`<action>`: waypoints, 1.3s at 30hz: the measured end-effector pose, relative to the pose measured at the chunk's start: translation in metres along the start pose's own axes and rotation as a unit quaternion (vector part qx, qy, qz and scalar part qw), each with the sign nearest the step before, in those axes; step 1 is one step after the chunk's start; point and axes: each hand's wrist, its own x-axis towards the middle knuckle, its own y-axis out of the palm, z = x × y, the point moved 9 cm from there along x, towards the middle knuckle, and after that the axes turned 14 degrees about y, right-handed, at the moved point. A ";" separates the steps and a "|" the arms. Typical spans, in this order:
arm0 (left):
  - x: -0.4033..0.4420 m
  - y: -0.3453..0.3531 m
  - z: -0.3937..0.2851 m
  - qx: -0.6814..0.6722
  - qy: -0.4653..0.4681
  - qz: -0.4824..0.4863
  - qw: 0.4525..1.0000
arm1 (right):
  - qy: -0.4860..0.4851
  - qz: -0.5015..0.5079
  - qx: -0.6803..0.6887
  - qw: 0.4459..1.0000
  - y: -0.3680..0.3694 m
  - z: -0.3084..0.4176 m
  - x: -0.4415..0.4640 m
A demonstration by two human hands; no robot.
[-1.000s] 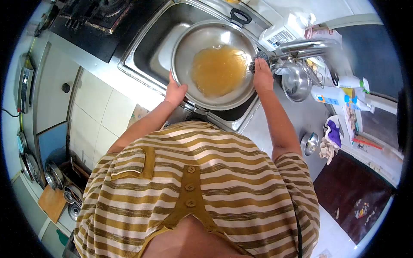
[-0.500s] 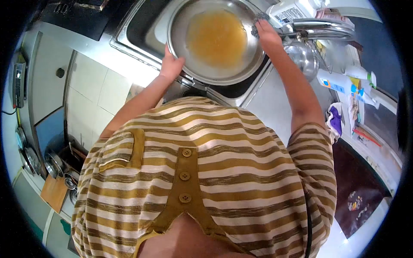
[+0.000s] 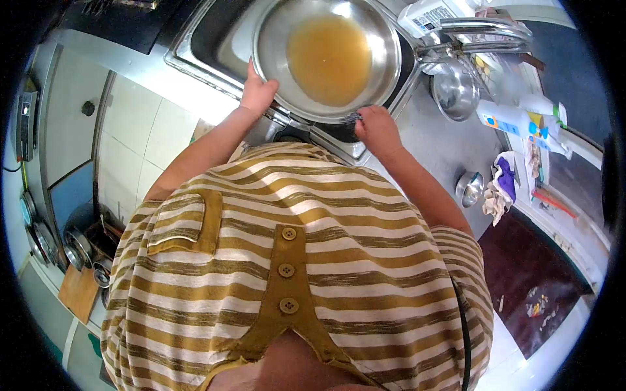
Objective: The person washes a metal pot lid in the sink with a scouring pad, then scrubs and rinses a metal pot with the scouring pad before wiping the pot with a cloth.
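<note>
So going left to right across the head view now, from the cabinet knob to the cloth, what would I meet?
By their middles: knob, left hand, pan, right hand, small bowl, cloth.

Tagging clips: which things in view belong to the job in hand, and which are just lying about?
Seemingly in use:
pan with brownish liquid, left hand at its rim
metal scourer in the right hand
sink beneath the pan

Apparently lying about:
larger steel bowl
small metal bowl
purple-and-white cloth
</note>
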 end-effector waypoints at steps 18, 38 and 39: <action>-0.006 -0.006 -0.014 0.013 -0.041 0.004 0.999 | -0.182 -0.036 -0.250 0.950 0.044 0.007 0.180; -0.002 -0.005 -0.004 0.072 0.005 0.009 0.997 | -0.158 0.300 -0.056 0.939 0.012 -0.015 0.061; -0.003 -0.005 -0.005 0.073 0.004 0.012 0.997 | -0.154 0.308 -0.097 0.934 0.012 -0.029 0.069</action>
